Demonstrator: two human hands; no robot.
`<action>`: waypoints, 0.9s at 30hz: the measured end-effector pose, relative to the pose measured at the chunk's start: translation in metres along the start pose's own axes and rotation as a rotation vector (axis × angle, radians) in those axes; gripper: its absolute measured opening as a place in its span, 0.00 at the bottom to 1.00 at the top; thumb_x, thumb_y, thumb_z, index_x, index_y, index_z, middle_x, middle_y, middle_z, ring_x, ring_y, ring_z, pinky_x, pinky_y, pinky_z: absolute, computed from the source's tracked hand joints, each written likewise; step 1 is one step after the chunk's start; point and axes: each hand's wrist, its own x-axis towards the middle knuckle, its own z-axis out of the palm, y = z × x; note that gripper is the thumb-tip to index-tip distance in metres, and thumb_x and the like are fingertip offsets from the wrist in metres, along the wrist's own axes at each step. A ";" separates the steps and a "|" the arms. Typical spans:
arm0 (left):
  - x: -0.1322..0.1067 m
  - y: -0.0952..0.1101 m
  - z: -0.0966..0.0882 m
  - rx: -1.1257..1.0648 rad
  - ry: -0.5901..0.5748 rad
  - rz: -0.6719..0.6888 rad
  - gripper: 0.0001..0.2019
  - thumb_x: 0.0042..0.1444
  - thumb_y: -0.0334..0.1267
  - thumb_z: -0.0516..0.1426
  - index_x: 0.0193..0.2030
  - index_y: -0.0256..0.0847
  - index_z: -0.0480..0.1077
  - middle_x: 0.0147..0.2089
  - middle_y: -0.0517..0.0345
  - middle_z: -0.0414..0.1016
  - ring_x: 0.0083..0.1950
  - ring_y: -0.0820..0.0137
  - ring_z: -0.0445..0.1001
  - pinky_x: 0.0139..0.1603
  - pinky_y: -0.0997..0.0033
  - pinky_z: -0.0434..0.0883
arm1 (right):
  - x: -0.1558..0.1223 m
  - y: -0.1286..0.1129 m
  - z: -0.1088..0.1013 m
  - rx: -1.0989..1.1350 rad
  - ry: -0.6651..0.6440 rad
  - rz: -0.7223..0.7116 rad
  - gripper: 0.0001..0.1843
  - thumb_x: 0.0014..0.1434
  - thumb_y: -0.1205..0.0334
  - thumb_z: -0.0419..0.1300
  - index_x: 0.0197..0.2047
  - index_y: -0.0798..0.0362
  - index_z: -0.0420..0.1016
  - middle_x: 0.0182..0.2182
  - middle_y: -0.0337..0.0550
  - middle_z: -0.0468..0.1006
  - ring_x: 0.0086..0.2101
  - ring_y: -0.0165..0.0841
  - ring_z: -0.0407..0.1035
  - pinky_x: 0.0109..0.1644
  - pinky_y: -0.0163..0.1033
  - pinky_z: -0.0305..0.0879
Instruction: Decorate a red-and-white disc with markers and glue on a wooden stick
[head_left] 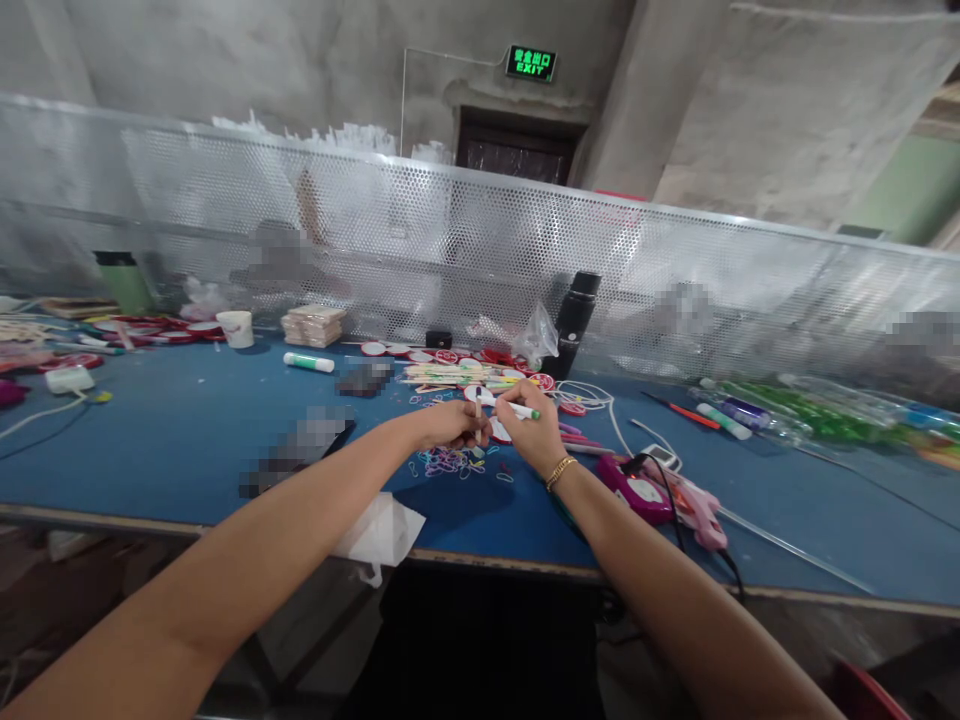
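Two hands are close together over the blue tabletop [187,435]. From where I stand, the right hand [534,428] pinches a white marker [520,409] whose long axis runs crosswise, slanting only a little, with its green end toward the person's right. The left hand [456,425] has its fingers closed on a short, pale stick [478,418], nearly upright, dark end up, just left of the marker. Colourful clips [450,461] lie scattered near the left hand; a black bottle [574,325] stands beyond the right.
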 end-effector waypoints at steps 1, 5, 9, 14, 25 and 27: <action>0.000 0.000 0.000 0.001 -0.002 0.000 0.10 0.49 0.42 0.61 0.30 0.36 0.70 0.29 0.58 0.72 0.25 0.78 0.63 0.24 0.77 0.56 | 0.000 0.000 0.000 -0.001 -0.001 0.003 0.06 0.56 0.65 0.57 0.27 0.50 0.69 0.24 0.36 0.73 0.28 0.32 0.67 0.35 0.39 0.62; 0.001 -0.001 -0.001 -0.002 -0.002 -0.002 0.10 0.48 0.41 0.61 0.29 0.36 0.70 0.29 0.58 0.72 0.25 0.78 0.63 0.25 0.76 0.57 | 0.001 0.000 -0.001 0.004 0.005 -0.002 0.05 0.56 0.65 0.57 0.27 0.50 0.69 0.25 0.37 0.73 0.28 0.33 0.67 0.35 0.39 0.62; 0.000 0.000 0.000 -0.013 0.009 -0.009 0.10 0.48 0.42 0.61 0.29 0.36 0.70 0.28 0.58 0.72 0.25 0.77 0.63 0.25 0.76 0.57 | 0.002 0.000 0.000 0.002 0.013 0.000 0.05 0.55 0.65 0.57 0.27 0.50 0.69 0.27 0.37 0.74 0.29 0.33 0.68 0.36 0.39 0.63; -0.001 0.001 0.000 -0.018 0.009 0.000 0.10 0.48 0.43 0.61 0.29 0.36 0.70 0.28 0.58 0.72 0.24 0.77 0.62 0.25 0.76 0.57 | 0.002 0.003 -0.001 -0.030 0.026 0.021 0.06 0.55 0.65 0.58 0.27 0.50 0.68 0.25 0.37 0.73 0.28 0.32 0.66 0.35 0.39 0.62; -0.001 0.002 0.001 -0.024 0.020 -0.017 0.10 0.51 0.41 0.60 0.29 0.35 0.70 0.27 0.58 0.72 0.24 0.77 0.63 0.24 0.77 0.57 | 0.001 0.001 -0.002 -0.009 0.016 0.002 0.05 0.56 0.65 0.58 0.28 0.50 0.69 0.27 0.37 0.74 0.29 0.33 0.67 0.36 0.39 0.62; -0.001 0.003 0.001 -0.017 0.022 -0.016 0.10 0.51 0.41 0.60 0.29 0.35 0.70 0.27 0.57 0.72 0.24 0.77 0.63 0.24 0.76 0.57 | 0.001 0.002 -0.002 -0.026 0.032 0.000 0.06 0.56 0.65 0.57 0.27 0.50 0.69 0.26 0.37 0.73 0.29 0.32 0.67 0.36 0.38 0.62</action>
